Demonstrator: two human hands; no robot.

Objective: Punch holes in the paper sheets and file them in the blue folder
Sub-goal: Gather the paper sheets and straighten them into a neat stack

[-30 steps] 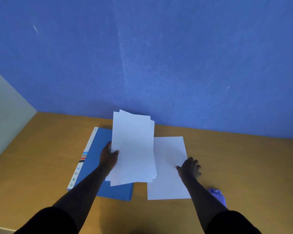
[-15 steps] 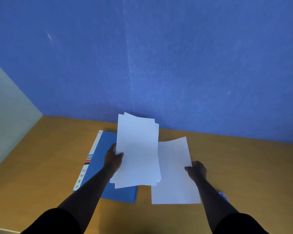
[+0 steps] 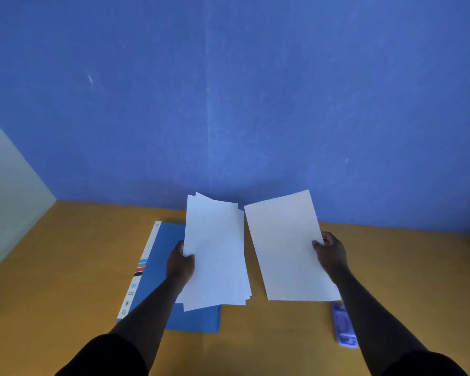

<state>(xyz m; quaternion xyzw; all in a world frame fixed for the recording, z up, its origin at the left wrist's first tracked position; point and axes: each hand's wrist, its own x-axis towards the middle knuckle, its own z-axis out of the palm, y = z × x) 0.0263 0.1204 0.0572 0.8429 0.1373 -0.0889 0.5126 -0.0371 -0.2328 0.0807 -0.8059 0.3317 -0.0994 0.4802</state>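
Observation:
My left hand (image 3: 180,263) grips a small stack of white paper sheets (image 3: 215,253) by its left edge, held above the closed blue folder (image 3: 158,267) that lies flat on the wooden table. My right hand (image 3: 330,252) pinches the right edge of a single white sheet (image 3: 285,248), lifted off the table and tilted up, a small gap apart from the stack. A purple hole punch (image 3: 343,325) lies on the table below that sheet, partly hidden by my right forearm.
The wooden table (image 3: 65,267) meets a blue wall (image 3: 228,104) at the back and a pale wall (image 3: 6,199) at the left. The folder's white spine with coloured stripes (image 3: 140,270) faces left.
My right hand took hold of the single sheet's right edge and lifted it from the table, moving it right and up. The stack in my left hand stayed roughly in place.

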